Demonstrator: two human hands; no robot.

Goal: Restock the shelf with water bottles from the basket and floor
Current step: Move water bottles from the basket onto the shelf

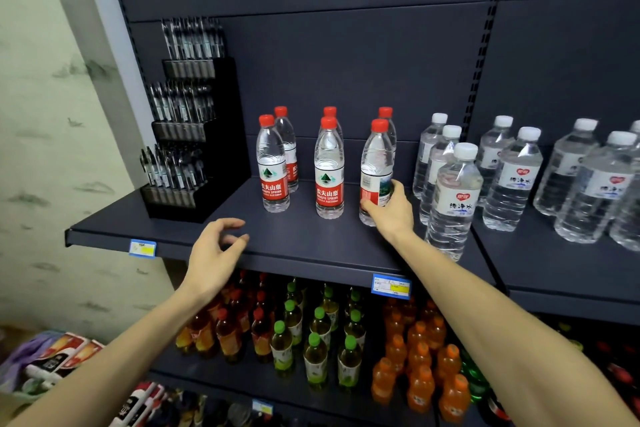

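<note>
Right hand point(389, 210) fingers point(398, 185) wrapping red-capped bottle point(375, 163), upright on shelf point(311, 239)

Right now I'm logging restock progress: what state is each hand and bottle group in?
right hand: gripping front-right red-capped bottle, upright, label turned sideways
left hand: open, empty, over shelf edge
other red-capped bottles: upright, capped
white-capped bottles: upright, capped
</note>
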